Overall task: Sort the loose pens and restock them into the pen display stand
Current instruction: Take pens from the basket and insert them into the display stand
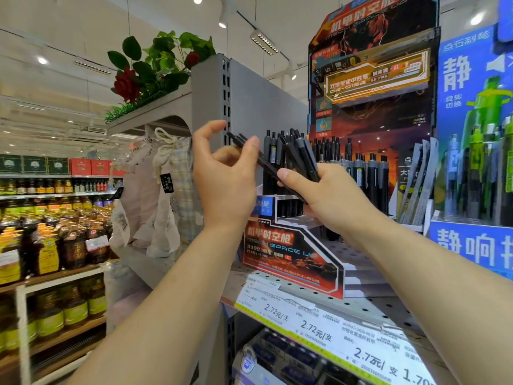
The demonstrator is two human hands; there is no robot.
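Gripping a fanned bundle of slim black plastic pens (301, 162) in our right hand (330, 201), we pinch one pen's upper end with our left hand (224, 176) before the red-and-black cardboard pen display stand (294, 259) on the shelf's left end.

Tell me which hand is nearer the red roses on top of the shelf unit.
Left. The left hand is up just right of and below the red roses, pinching a black pen. The right hand sits farther right, gripping a bunch of pens.

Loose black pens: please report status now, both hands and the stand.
Right hand grips bundle of loose black pens. Left hand pinches one pen end. Red-orange cardboard pen display stand partly stocked, nothing blocking it.
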